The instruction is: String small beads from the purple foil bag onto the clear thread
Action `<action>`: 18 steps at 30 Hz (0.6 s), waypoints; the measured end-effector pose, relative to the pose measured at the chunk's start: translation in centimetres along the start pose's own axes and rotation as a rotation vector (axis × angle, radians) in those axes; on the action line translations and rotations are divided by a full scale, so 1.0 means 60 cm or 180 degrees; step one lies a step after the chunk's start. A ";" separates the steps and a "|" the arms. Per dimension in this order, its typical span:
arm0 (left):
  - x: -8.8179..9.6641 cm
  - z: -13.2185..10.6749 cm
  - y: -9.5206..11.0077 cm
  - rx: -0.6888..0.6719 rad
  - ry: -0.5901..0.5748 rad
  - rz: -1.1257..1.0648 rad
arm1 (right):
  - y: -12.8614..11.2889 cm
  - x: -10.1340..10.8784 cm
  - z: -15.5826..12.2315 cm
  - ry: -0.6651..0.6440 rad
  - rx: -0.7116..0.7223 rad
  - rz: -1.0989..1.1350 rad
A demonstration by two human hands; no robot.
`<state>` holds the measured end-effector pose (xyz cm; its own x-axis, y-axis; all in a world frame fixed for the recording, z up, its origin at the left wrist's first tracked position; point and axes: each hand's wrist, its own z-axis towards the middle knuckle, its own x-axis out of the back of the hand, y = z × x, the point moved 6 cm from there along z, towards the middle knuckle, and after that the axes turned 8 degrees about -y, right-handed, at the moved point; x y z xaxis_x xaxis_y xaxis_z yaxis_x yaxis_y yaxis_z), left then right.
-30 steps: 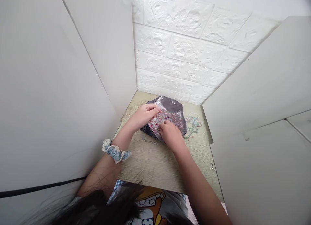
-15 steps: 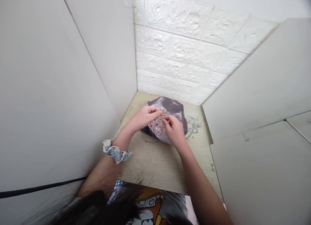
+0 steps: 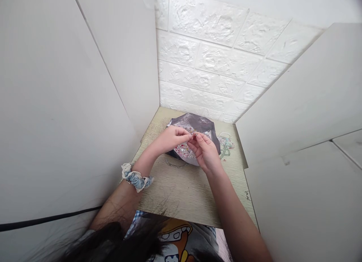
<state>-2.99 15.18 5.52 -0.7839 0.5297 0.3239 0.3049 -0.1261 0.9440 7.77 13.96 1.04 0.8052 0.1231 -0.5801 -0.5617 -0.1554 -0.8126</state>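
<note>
Above an open grey bag (image 3: 202,122) with a shiny silver lining, my two hands meet fingertip to fingertip. Many small beads (image 3: 185,152), pink, white, red and clear, lie heaped inside the bag. My right hand (image 3: 206,152) is closed in a pinch on a small red bead (image 3: 194,135). Thumb and forefinger of my left hand (image 3: 175,137) are pressed together right beside that bead; what they hold is too small to make out. A blue scrunchie with lace edging (image 3: 137,179) circles my left wrist.
The bag stands on a pale wood-grain tabletop (image 3: 181,194). Strings of beads (image 3: 226,145) lie to its right, and a beaded strand (image 3: 174,164) curves in front. A white brick-patterned wall (image 3: 209,58) stands behind, with white panels (image 3: 305,103) on both sides.
My right hand has turned with its fingers upward and closed the gap to my left fingertips. A small red bead now shows between them. My left hand has shifted slightly right.
</note>
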 end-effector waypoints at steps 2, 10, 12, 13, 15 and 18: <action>0.001 -0.001 0.003 -0.0006 0.0021 0.0019 | 0.001 -0.002 0.000 -0.0050 0.0003 -0.0079; 0.003 -0.002 0.006 0.0045 0.0104 0.0141 | 0.004 -0.001 0.000 -0.0042 0.0046 -0.0111; 0.003 -0.003 0.006 0.0048 0.0123 0.0162 | 0.004 -0.001 0.000 -0.0047 0.0057 -0.0128; 0.003 -0.003 0.006 0.0043 0.0132 0.0173 | 0.004 -0.001 0.000 -0.0044 0.0063 -0.0146; 0.003 -0.003 0.007 0.0026 0.0145 0.0197 | 0.005 -0.001 0.000 -0.0034 0.0073 -0.0191; 0.003 -0.004 0.008 0.0029 0.0163 0.0238 | 0.005 0.000 0.001 -0.0017 0.0079 -0.0224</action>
<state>-3.13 15.03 6.07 -0.7852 0.4756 0.3966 0.3685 -0.1558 0.9165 7.58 13.94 0.77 0.8419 0.1380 -0.5217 -0.5083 -0.1217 -0.8525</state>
